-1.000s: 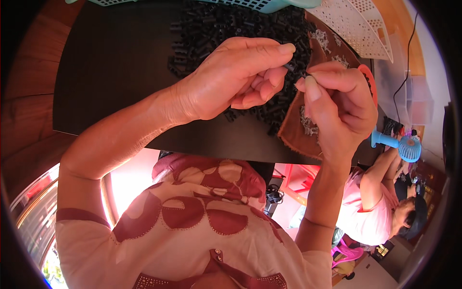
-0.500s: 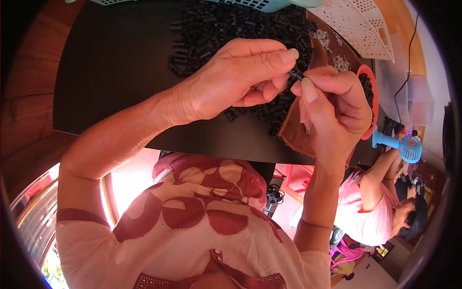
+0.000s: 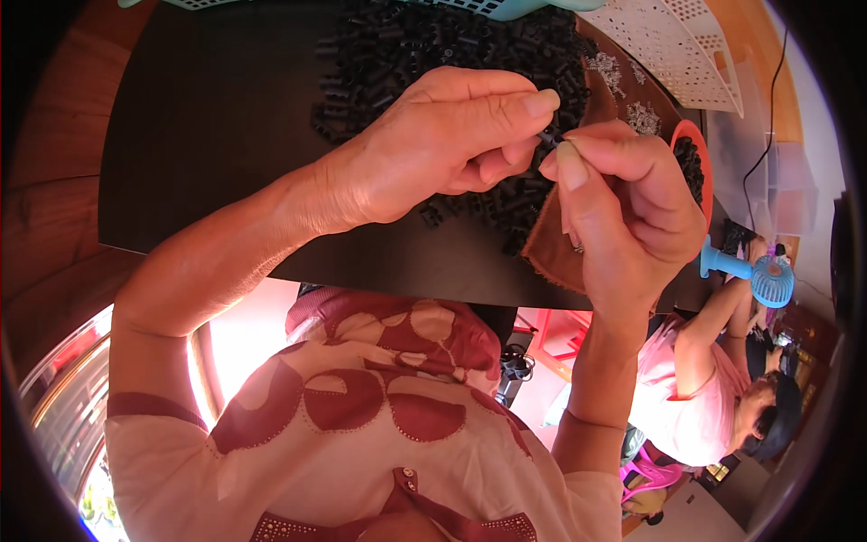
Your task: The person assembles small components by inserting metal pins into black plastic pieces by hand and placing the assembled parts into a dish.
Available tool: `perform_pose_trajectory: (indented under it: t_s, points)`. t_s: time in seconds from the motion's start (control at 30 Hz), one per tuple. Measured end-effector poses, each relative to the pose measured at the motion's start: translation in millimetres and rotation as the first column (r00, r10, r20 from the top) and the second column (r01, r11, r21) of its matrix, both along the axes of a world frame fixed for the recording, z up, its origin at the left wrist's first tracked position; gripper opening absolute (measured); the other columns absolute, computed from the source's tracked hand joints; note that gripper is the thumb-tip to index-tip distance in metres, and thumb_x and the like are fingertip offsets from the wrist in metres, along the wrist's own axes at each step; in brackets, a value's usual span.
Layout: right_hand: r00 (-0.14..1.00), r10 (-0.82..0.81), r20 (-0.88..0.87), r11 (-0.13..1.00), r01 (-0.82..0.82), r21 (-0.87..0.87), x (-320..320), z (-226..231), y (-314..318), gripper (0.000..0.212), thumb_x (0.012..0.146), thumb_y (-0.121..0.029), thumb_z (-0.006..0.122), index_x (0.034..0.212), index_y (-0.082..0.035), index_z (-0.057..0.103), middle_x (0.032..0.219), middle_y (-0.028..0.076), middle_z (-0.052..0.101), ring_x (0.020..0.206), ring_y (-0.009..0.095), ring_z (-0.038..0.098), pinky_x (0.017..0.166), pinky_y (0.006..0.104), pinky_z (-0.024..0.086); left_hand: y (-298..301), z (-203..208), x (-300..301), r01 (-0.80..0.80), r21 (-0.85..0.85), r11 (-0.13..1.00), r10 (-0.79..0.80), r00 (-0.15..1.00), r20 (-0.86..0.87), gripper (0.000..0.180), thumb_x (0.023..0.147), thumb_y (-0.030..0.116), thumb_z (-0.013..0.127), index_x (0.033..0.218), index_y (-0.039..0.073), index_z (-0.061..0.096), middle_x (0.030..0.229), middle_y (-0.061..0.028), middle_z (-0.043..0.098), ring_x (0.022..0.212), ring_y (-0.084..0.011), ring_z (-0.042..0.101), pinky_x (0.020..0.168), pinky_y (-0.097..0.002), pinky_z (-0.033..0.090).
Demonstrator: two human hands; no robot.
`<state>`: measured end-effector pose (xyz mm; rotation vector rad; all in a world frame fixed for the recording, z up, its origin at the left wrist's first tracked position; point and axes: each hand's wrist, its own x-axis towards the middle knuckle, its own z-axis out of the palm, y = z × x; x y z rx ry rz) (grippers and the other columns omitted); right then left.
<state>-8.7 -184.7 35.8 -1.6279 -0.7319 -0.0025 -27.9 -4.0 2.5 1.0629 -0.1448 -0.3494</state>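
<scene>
My left hand [image 3: 470, 122] is raised over the table, thumb stretched above curled fingers. A small black plastic piece [image 3: 547, 139] shows at its fingertips, mostly covered by them. Close beside it, my right hand [image 3: 623, 194] pinches thumb against forefinger; whatever lies in that pinch is too small or hidden to name. Behind both hands spreads a heap of short black tube-like plastic pieces [image 3: 379, 59]. To the right, small silvery metal parts [image 3: 643, 118] lie in little piles on a brown cloth [image 3: 553, 248].
An orange-red bowl [image 3: 707, 185] of small dark parts stands right of my right hand. Teal baskets [image 3: 492, 9] and a white perforated basket [image 3: 664, 45] line the far side. A blue handheld fan [image 3: 768, 280] and a co-worker in pink [image 3: 691, 397] are at the right.
My right hand has shifted slightly right, and its fingertips have drawn up a little. The dark piece between the hands shows less than before. My left hand has barely moved.
</scene>
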Motion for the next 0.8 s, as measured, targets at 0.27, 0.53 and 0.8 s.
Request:
perform_pose_trajectory:
  t_s: [0.27,0.53,0.8]
  points:
    - [0.999,0.032,0.008,0.999,-0.032,-0.007,0.1,-3.6,-0.6,0.01,0.089,0.009,0.061,0.097,0.004,0.061,0.091,0.015,0.066,0.055,0.004,0.048,0.047,0.0172,0.036,1.5,-2.3,2.1,0.055,-0.071,0.996,-0.052,0.998,0.035,0.031,0.104,0.031,0.047,0.092,0.004,0.058,0.065,0.001,0.047,0.053,-0.0057,0.035,0.044,-0.022,0.022]
    - [1.0,-0.011,0.004,0.995,0.011,0.098,-12.8,-11.8,1.0,0.013,0.088,0.008,0.065,0.099,0.003,0.06,0.091,0.011,0.064,0.063,0.004,0.054,0.051,0.0158,0.042,-0.6,0.3,0.0,0.015,0.009,1.0,-0.015,0.997,0.074,0.033,0.104,0.033,0.047,0.096,0.003,0.058,0.067,0.0019,0.05,0.055,-0.0031,0.037,0.044,-0.0203,0.024]
    - [0.999,0.032,-0.011,0.998,-0.032,0.061,-18.0,-10.8,-9.9,0.015,0.087,0.008,0.065,0.098,0.002,0.058,0.092,0.012,0.063,0.066,0.006,0.052,0.055,0.0186,0.042,1.6,2.1,-1.4,0.127,0.032,0.991,-0.131,0.975,0.177,0.034,0.104,0.033,0.047,0.094,0.002,0.057,0.066,0.0016,0.05,0.053,-0.0024,0.033,0.044,-0.0195,0.023]
